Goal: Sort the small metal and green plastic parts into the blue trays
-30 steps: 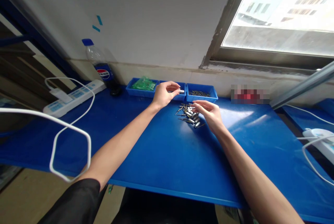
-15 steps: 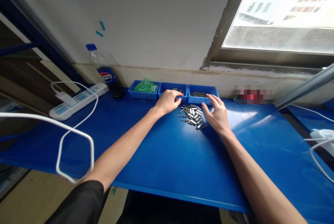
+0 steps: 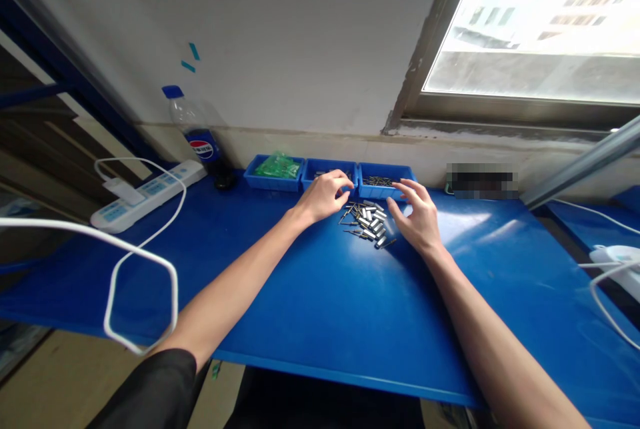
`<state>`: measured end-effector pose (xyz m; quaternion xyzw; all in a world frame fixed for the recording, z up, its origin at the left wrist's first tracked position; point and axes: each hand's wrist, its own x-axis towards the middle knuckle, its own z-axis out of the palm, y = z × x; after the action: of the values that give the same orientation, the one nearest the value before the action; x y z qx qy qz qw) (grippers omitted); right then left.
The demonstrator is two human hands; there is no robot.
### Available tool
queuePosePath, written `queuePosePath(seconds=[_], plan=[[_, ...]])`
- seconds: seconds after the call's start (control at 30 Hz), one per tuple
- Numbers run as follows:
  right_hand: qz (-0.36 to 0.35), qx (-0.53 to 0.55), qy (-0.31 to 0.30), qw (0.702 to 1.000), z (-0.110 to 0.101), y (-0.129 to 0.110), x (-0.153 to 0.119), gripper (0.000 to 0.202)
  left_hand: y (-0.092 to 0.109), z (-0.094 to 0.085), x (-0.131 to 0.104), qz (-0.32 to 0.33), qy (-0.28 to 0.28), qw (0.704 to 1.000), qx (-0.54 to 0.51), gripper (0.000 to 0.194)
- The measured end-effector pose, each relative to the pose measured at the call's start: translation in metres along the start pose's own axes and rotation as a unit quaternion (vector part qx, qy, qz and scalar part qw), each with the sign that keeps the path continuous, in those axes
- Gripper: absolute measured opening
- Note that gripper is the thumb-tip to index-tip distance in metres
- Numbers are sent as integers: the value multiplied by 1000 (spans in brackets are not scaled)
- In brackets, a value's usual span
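On the blue tabletop (image 3: pixel 300 289) lies a loose pile of small metal parts (image 3: pixel 373 219), silvery cylinders mixed with thin dark and brassy pins. My left hand (image 3: pixel 323 197) hovers at the pile's left, in front of the middle blue bin (image 3: pixel 331 162), with fingers curved and the thumb apart. Nothing shows in its grasp. To the right of the pile is my right hand (image 3: pixel 417 217), its fingers spread near the right blue bin (image 3: pixel 383 193), which holds thin metal pins. The middle bin's contents are partly hidden behind my left hand.
The left blue bin (image 3: pixel 273 184) holds green plastic packets (image 3: pixel 279 166). A cola bottle (image 3: pixel 203 146) and a white power strip (image 3: pixel 150 196) stand at the left. A white cable (image 3: pixel 175 282) loops near my left forearm. A blurred-out object (image 3: pixel 481 181) sits back right.
The view has shifted very slightly. Both hands keep nearly the same pose on either side of the pile, and the metal parts look unmoved.
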<state>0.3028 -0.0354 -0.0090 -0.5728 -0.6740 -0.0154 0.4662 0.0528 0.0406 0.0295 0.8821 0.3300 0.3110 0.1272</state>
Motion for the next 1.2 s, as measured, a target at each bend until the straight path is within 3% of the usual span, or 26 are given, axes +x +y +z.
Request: queuePosePath(seconds=[0.17,0.27,0.57,0.7,0.8,0.87,1.0,1.07,1.2], plan=[[-20,21,28,999,-1,-15,1,28,1,3,-2,6,-119,991,56,25],[-29,34,12,999,-1,-19,1,26,2,7,-5,-11,-143,988,63,29],[-6,42,-20,999,-2,-25,-1,26,2,6,-4,-9,-77,997,26,24],[1,53,-37,998,-1,-26,-2,24,4,-3,2,-33,-6,995,-96,15],[21,94,-56,994,1,-28,-4,26,10,-7,5,-83,26,971,-223,12],[64,163,-85,981,3,-32,-4,31,13,-8,6,-99,20,951,-291,18],[172,331,-139,918,5,-38,-4,42,15,-10,6,-101,-2,927,-362,23],[202,369,-137,897,6,-39,-4,46,15,-10,5,-100,-13,923,-372,23],[229,389,-117,885,8,-37,-4,46,17,-11,4,-93,-25,925,-367,24]])
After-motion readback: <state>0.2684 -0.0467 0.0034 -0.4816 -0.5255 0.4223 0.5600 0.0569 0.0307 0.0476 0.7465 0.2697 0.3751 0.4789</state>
